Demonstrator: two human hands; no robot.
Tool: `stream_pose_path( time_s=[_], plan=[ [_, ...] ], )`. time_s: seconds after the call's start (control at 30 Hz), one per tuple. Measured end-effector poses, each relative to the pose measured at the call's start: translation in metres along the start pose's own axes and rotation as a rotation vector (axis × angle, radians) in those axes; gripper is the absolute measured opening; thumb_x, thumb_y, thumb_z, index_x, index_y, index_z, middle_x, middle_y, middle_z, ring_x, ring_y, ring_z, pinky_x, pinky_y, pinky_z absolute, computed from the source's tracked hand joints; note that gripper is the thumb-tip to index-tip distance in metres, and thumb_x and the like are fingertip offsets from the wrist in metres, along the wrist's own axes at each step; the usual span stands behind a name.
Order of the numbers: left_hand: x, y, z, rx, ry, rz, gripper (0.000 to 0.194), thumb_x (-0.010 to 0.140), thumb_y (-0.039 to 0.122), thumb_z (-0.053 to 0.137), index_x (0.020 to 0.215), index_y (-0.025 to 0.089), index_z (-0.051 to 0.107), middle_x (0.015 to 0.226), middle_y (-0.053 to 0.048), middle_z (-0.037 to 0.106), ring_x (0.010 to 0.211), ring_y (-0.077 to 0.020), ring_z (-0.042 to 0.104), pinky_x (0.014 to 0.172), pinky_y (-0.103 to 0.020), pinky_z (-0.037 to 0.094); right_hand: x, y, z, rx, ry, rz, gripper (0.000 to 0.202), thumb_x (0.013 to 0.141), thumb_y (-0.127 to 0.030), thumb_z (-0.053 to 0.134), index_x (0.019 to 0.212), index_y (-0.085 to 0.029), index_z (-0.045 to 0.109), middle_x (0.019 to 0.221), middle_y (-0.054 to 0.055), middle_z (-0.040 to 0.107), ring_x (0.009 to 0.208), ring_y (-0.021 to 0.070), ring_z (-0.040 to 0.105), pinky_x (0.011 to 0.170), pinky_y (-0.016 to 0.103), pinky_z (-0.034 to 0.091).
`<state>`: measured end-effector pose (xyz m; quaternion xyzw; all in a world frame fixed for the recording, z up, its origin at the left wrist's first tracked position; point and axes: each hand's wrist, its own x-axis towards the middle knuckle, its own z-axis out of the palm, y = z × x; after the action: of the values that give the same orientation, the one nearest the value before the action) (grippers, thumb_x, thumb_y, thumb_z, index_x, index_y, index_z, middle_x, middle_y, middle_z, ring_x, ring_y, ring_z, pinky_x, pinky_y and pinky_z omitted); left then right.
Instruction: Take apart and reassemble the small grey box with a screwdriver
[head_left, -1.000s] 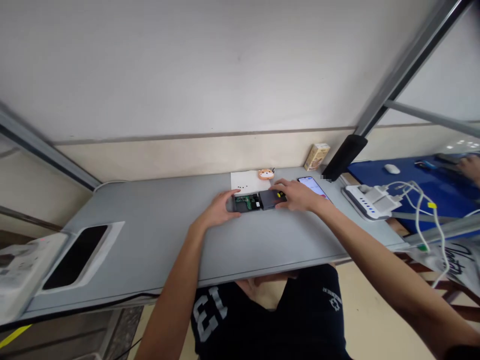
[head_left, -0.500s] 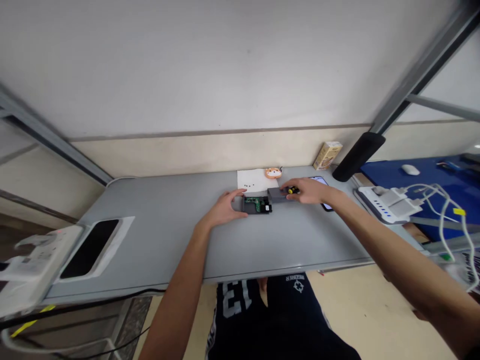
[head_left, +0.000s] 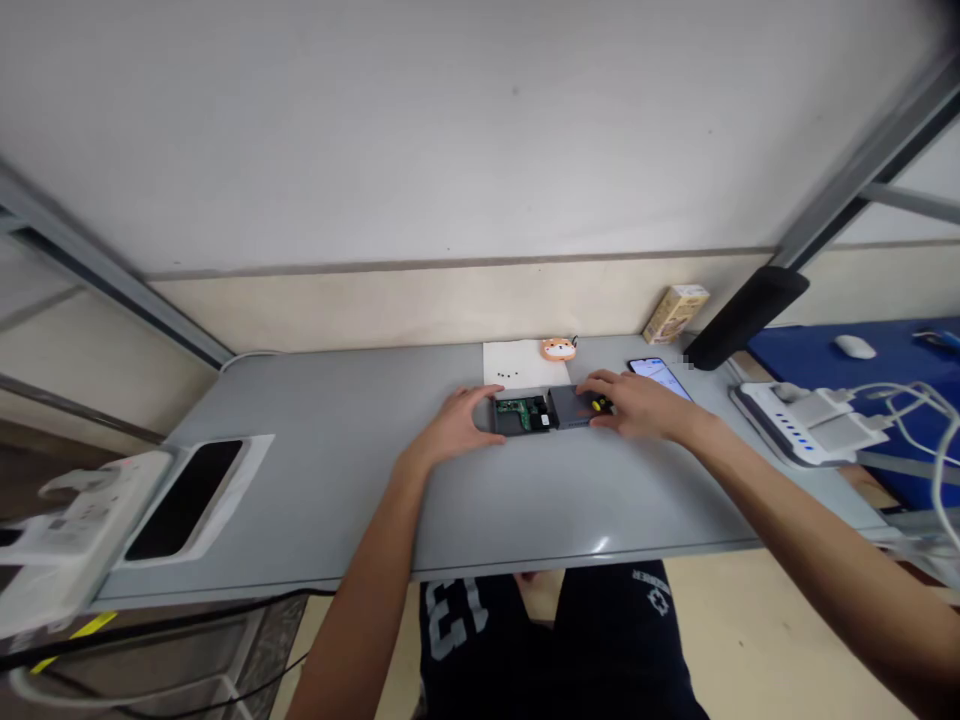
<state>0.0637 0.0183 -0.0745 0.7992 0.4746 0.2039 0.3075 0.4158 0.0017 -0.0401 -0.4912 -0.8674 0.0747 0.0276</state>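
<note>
Circuit-board case [head_left: 510,425], left end in left hand [head_left: 456,424]

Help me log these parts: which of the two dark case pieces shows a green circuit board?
The piece at the left hand: its green board lies exposed. The other piece, at the right hand, shows a plain grey surface.

I record a grey tabletop [head_left: 315,410] on my feed. Directly on it: open dark case [head_left: 514,424]; white sheet [head_left: 517,356] behind; lit phone [head_left: 660,376]; carton [head_left: 675,314]; black cylinder [head_left: 746,317]; power strip [head_left: 786,430], right; second sheet [head_left: 241,471], left.
</note>
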Motion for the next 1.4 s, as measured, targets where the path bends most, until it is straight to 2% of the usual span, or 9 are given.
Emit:
stream_pose_path(
  time_s=[0.1, 0.23, 0.3, 0.5, 0.63, 0.87, 1.03, 1.2, 1.4],
  plan=[
    [0.000, 0.001, -0.001, 0.003, -0.016, -0.015, 0.080, 0.073, 0.040, 0.087, 0.146, 0.036, 0.053, 0.139, -0.006, 0.059, 0.134, -0.0322, 0.048, 0.112, -0.046, 0.043, -0.005, -0.008, -0.007, 0.080, 0.027, 0.010, 0.048, 0.089, -0.043, 0.065, 0.135, -0.029, 0.063, 0.136, 0.011, 0.061, 0.090, 0.0273, 0.069, 0.084, 0.042, 0.051],
    [0.001, 0.000, -0.001, -0.001, -0.016, 0.014, 0.079, 0.074, 0.040, 0.086, 0.146, 0.035, 0.053, 0.139, -0.007, 0.059, 0.132, -0.0318, 0.050, 0.112, -0.046, 0.043, -0.008, -0.024, -0.020, 0.280, 0.281, 0.060, 0.036, 0.096, -0.036, 0.056, 0.131, -0.031, 0.064, 0.129, 0.008, 0.064, 0.099, 0.0257, 0.069, 0.086, 0.041, 0.054],
    [0.001, 0.000, -0.001, 0.000, -0.014, 0.013, 0.080, 0.074, 0.040, 0.086, 0.146, 0.035, 0.053, 0.140, -0.007, 0.059, 0.132, -0.0320, 0.050, 0.111, -0.046, 0.044, -0.007, -0.027, -0.022, 0.278, 0.320, 0.059, 0.039, 0.094, -0.040, 0.062, 0.133, -0.033, 0.062, 0.132, 0.008, 0.064, 0.108, 0.0288, 0.067, 0.092, 0.044, 0.053],
    [0.000, 0.001, -0.001, 0.000, 0.005, -0.014, 0.081, 0.073, 0.039, 0.088, 0.146, 0.035, 0.055, 0.135, -0.008, 0.061, 0.128, -0.0315, 0.055, 0.107, -0.043, 0.047, -0.004, -0.016, 0.002, 0.218, 0.115, 0.052, 0.059, 0.086, -0.045, 0.072, 0.142, -0.034, 0.058, 0.148, 0.010, 0.055, 0.112, 0.0336, 0.067, 0.098, 0.053, 0.051],
    [-0.001, 0.000, -0.002, -0.015, -0.012, -0.007, 0.080, 0.074, 0.040, 0.087, 0.147, 0.036, 0.054, 0.137, -0.007, 0.060, 0.130, -0.0311, 0.053, 0.108, -0.043, 0.047, -0.011, -0.006, 0.017, 0.312, 0.095, 0.121, 0.060, 0.086, -0.038, 0.070, 0.144, -0.038, 0.056, 0.147, 0.007, 0.054, 0.113, 0.0322, 0.067, 0.097, 0.051, 0.055],
    [-0.002, 0.000, -0.004, -0.054, -0.028, -0.044, 0.083, 0.072, 0.039, 0.088, 0.148, 0.037, 0.053, 0.139, -0.008, 0.058, 0.124, -0.0306, 0.057, 0.104, -0.044, 0.051, -0.002, 0.005, 0.002, 0.478, 0.009, 0.081, 0.046, 0.094, -0.046, 0.060, 0.139, -0.037, 0.062, 0.145, 0.006, 0.058, 0.118, 0.0303, 0.067, 0.101, 0.046, 0.055],
    [0.000, -0.005, -0.001, -0.069, -0.019, -0.042, 0.082, 0.070, 0.037, 0.090, 0.145, 0.037, 0.056, 0.139, -0.007, 0.059, 0.127, -0.0313, 0.056, 0.105, -0.045, 0.050, 0.015, -0.008, -0.004, 0.509, 0.003, 0.060, 0.042, 0.094, -0.049, 0.060, 0.134, -0.035, 0.067, 0.134, 0.007, 0.065, 0.111, 0.0285, 0.069, 0.096, 0.045, 0.056],
    [0.002, -0.005, 0.005, -0.044, 0.008, -0.016, 0.078, 0.068, 0.036, 0.091, 0.139, 0.036, 0.060, 0.142, -0.004, 0.060, 0.132, -0.0327, 0.052, 0.110, -0.047, 0.046, 0.017, -0.027, 0.009, 0.523, 0.031, 0.028, 0.048, 0.084, -0.048, 0.074, 0.130, -0.036, 0.068, 0.134, 0.007, 0.062, 0.100, 0.0257, 0.071, 0.092, 0.043, 0.057],
    [0.002, 0.002, 0.012, -0.016, 0.022, -0.021, 0.081, 0.068, 0.037, 0.091, 0.142, 0.038, 0.058, 0.141, -0.003, 0.062, 0.131, -0.0339, 0.053, 0.107, -0.047, 0.049, 0.024, -0.044, 0.022, 0.515, 0.084, -0.046, 0.045, 0.087, -0.038, 0.072, 0.131, -0.037, 0.066, 0.141, 0.005, 0.058, 0.107, 0.0242, 0.070, 0.096, 0.042, 0.056]
  ],
)
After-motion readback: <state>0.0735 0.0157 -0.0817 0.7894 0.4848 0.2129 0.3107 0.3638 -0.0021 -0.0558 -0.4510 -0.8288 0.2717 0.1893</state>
